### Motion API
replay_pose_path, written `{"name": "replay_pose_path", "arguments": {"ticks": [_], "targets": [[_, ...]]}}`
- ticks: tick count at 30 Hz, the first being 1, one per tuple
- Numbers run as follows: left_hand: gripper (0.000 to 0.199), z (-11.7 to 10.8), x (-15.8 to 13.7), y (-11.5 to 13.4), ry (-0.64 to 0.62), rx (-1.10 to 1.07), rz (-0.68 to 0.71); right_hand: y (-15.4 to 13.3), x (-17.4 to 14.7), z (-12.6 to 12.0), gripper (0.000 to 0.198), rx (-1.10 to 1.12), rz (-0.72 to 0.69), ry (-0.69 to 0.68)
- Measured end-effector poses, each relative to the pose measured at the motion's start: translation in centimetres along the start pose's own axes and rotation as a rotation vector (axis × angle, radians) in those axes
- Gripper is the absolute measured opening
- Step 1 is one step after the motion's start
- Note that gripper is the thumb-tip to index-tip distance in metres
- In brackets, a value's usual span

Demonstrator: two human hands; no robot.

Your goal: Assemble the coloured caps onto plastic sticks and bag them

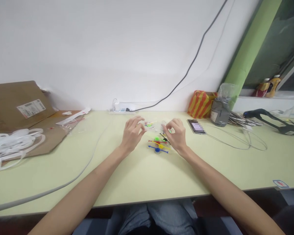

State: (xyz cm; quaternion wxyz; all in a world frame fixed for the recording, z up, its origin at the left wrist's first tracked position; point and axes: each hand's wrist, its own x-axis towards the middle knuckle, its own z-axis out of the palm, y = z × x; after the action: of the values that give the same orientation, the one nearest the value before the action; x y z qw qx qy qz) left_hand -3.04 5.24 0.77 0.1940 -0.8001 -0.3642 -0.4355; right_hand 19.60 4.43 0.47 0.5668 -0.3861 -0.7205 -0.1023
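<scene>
Between my hands, a little above the table, is a clear plastic bag [155,126] with small coloured pieces in it. My left hand [133,132] pinches the bag's left side, where yellow, green and blue bits show through. At the bag's right end, my right hand [175,132] has its fingers closed on the plastic. Below the bag lie several small plastic arrow spinners: a blue spinner [157,150] nearest me, a yellow spinner [161,146], a red one, a green one and a black spinner [165,139] close to my right wrist.
A phone [196,126] lies right of my hands, near a thin white cable [231,146]. At left are a cardboard box [19,104], white strapping [14,143] and a thick grey cable [71,181]. A power strip [122,111] and a striped bag [200,103] stand by the wall.
</scene>
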Motion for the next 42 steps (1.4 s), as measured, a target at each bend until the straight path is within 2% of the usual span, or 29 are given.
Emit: {"name": "replay_pose_path", "arguments": {"ticks": [3, 6, 8, 10, 13, 15, 17, 19, 21, 24, 28, 32, 37, 40, 42], "targets": [[0.009, 0.0, 0.0, -0.1, -0.009, 0.006, -0.026, -0.1, -0.1, 0.3, 0.014, 0.052, -0.056, -0.059], [0.01, 0.1, 0.0, -0.1, -0.01, 0.029, -0.028, -0.2, -0.3, 0.8, 0.041, 0.088, -0.162, -0.156], [0.01, 0.1, 0.0, 0.0, -0.009, 0.038, -0.009, -0.1, -0.4, 1.1, 0.052, 0.089, -0.248, -0.252], [0.01, 0.1, -0.1, 0.0, -0.002, 0.022, 0.043, 0.2, -0.5, 1.4, 0.049, 0.086, -0.315, -0.331], [0.008, 0.1, -0.1, 0.0, -0.005, -0.034, 0.121, 0.6, -0.7, 1.6, 0.034, 0.089, -0.337, -0.338], [0.024, 0.0, -0.2, -0.3, -0.046, -0.068, 0.13, 0.7, -0.6, 1.4, 0.029, 0.089, -0.326, -0.287], [0.05, 0.0, -0.3, -0.7, -0.116, -0.11, 0.121, 0.6, -0.5, 1.0, 0.029, 0.092, -0.339, -0.248], [0.073, -0.1, -0.5, -1.1, -0.189, -0.164, 0.112, 0.3, -0.3, 0.7, 0.034, 0.091, -0.365, -0.267], [0.089, -0.2, -0.5, -1.2, -0.246, -0.213, 0.115, 0.0, -0.2, 0.7, 0.042, 0.081, -0.396, -0.333], [0.093, -0.4, -0.2, -0.6, -0.296, -0.227, 0.153, -0.5, -0.2, 0.7, 0.047, 0.031, -0.448, -0.437], [0.087, -0.9, 0.3, 0.7, -0.36, -0.095, 0.215, -1.3, 0.0, 0.0, 0.045, -0.075, -0.513, -0.57], [0.089, -1.5, 0.6, 1.3, -0.448, -0.04, 0.24, -2.3, 0.2, -0.7, 0.037, -0.106, -0.563, -0.637], [0.095, -1.7, 0.6, 1.0, -0.462, -0.065, 0.218, -2.6, 0.2, -0.7, 0.028, -0.022, -0.594, -0.628], [0.096, -1.4, 0.4, 0.3, -0.424, -0.079, 0.16, -1.9, 0.7, -1.1, 0.029, 0.115, -0.527, -0.474], [0.096, -1.1, 0.2, -0.3, -0.398, -0.065, 0.11, -0.9, 1.3, -1.7, 0.029, 0.133, -0.374, -0.309]]}}
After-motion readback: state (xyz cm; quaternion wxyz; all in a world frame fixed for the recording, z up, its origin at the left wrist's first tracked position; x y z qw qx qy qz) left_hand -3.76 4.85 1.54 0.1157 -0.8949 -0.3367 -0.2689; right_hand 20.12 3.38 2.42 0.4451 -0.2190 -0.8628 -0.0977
